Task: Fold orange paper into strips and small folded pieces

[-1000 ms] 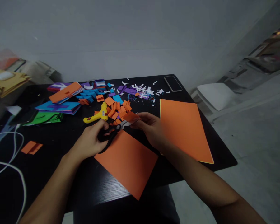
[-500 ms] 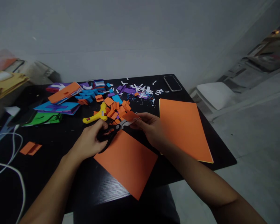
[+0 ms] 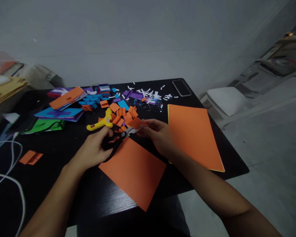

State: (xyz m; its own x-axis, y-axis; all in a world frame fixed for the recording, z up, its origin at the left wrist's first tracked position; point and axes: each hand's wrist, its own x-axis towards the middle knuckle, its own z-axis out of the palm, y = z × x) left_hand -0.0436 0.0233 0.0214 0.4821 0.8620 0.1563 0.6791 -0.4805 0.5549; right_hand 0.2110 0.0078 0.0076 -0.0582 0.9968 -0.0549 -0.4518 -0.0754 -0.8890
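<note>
My left hand [image 3: 96, 146] is closed round the black handles of a pair of scissors [image 3: 123, 134], whose blades point right and are spread apart. Between those blades lies a small piece of orange paper [image 3: 137, 123], pinched by the fingertips of my right hand [image 3: 159, 135]. Below both hands an orange paper sheet [image 3: 135, 171] rests on the black table, turned at an angle. Just beyond the scissors is a pile of small folded orange paper pieces [image 3: 123, 115]. A yellow glue gun [image 3: 101, 123] lies beside that pile.
A stack of orange sheets [image 3: 192, 138] lies at the right, with a phone [image 3: 182, 88] behind it. White and purple scraps [image 3: 148, 94] litter the back. Coloured paper bundles [image 3: 61, 113] and a white cable [image 3: 18, 184] are on the left. A white stool [image 3: 228, 100] stands beyond the table.
The whole view has shifted very slightly. Both hands, the scissors and the small orange piece hold nearly the same positions.
</note>
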